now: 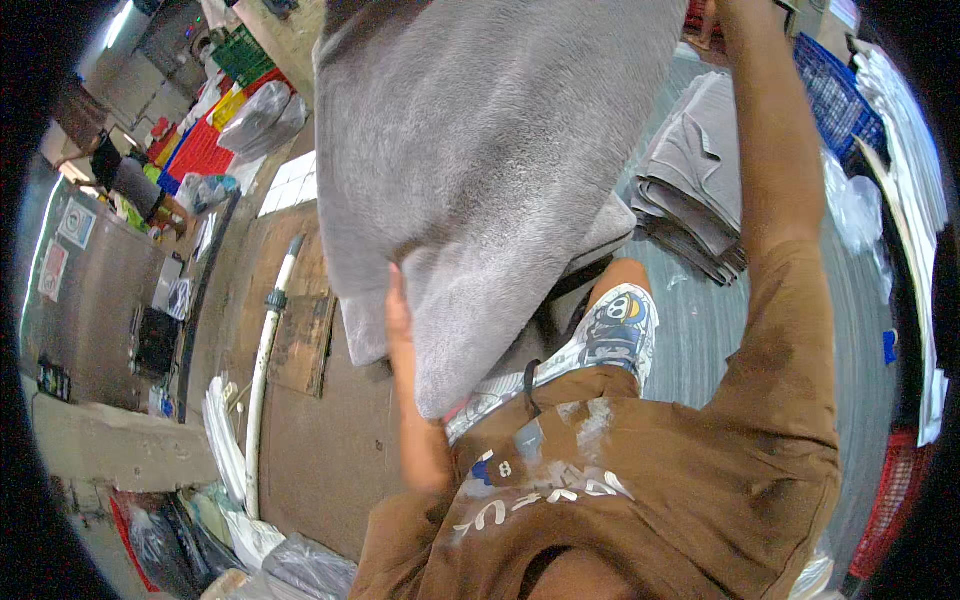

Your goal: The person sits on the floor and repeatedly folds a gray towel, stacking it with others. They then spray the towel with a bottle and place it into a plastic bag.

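Observation:
A large grey plush cloth hangs raised in front of me, filling the upper middle of the head view. My left hand is at its lower left part, where the cloth creases by the fingertips. The hand seems closed on a fold, though the cloth hides most of its fingers. My right arm stretches up along the right side; its hand lies beyond the top edge. Right of the raised cloth, a stack of folded grey cloths rests on a grey-green striped surface. Another folded grey piece shows beneath the raised cloth.
A white pipe stands at the left beside a brown board. At the right are a blue crate, stacked white sheets and a red crate. Plastic bags lie lower left. Another person is at far left.

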`<state>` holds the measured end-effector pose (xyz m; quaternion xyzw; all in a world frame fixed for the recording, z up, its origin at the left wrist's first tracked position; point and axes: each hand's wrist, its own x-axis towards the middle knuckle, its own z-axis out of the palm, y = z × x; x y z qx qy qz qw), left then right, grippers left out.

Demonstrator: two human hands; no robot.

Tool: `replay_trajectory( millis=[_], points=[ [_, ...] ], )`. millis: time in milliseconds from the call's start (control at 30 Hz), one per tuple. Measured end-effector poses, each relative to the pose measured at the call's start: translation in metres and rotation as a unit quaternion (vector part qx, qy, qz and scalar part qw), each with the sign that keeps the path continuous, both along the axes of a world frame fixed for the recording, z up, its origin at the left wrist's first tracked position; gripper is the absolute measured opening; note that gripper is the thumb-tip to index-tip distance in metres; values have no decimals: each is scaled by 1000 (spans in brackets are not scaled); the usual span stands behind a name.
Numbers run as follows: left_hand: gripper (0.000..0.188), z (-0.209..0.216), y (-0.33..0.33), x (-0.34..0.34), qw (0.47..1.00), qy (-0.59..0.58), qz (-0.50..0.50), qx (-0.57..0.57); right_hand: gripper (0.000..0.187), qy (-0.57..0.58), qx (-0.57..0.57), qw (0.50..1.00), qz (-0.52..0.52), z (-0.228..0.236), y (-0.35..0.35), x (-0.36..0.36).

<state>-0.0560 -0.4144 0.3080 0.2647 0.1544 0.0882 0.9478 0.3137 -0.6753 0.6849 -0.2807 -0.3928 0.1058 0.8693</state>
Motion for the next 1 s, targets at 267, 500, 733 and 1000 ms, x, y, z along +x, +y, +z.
replay_trajectory(
  millis=[267, 500, 733, 1000],
  points=[
    [45, -39, 155, -97, 967, 173, 95, 161, 55, 519, 14, 853, -64, -433, -27, 42],
    [32, -138, 106, -159, 831, 419, 213, 296, 41, 441, -309, 816, -210, -552, -29, -87],
    [19, -183, 49, -183, 718, 443, 230, 485, 37, -154, -521, 631, -554, -531, -42, -28],
    [19, -182, 55, -197, 790, 382, 266, 398, 45, -259, -739, 523, -338, -499, -14, 5]
  ],
)
